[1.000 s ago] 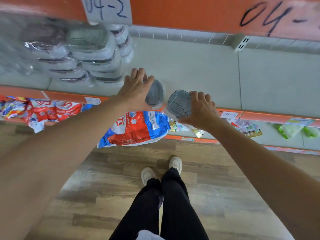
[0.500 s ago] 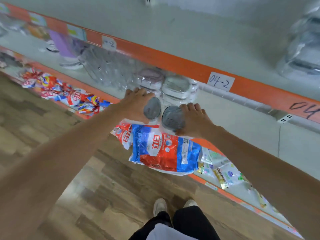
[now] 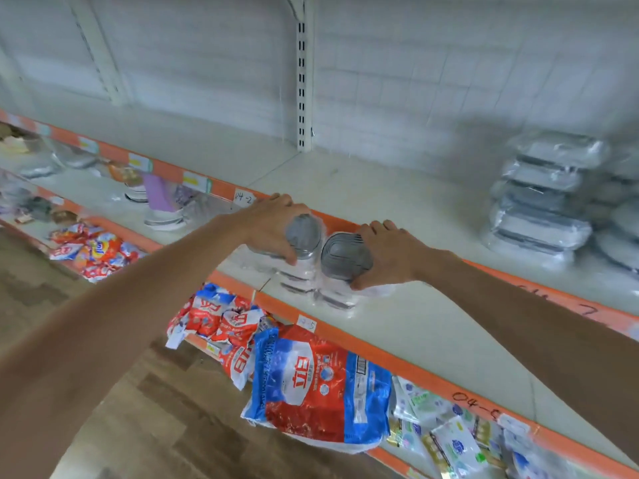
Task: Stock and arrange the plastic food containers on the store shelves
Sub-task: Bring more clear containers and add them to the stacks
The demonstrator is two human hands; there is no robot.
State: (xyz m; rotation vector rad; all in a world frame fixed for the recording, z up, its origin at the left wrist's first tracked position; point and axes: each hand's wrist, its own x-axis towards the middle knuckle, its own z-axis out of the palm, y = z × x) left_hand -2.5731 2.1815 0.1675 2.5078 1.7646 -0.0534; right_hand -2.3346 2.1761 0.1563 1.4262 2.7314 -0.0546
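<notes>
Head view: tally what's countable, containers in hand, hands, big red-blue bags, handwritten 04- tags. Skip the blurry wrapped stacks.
Grey-lidded containers held: 2, one in the left hand at, one in the right hand at
Hands: 2
Large red-blue bag: 1
Handwritten tags: 2, and
Total: 7

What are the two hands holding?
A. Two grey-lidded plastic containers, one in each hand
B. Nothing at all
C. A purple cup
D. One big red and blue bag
A: the left hand grips one grey-lidded container and the right hand grips another container, side by side in front of the shelf edge; the red and blue bag lies on the shelf below, untouched.
</notes>
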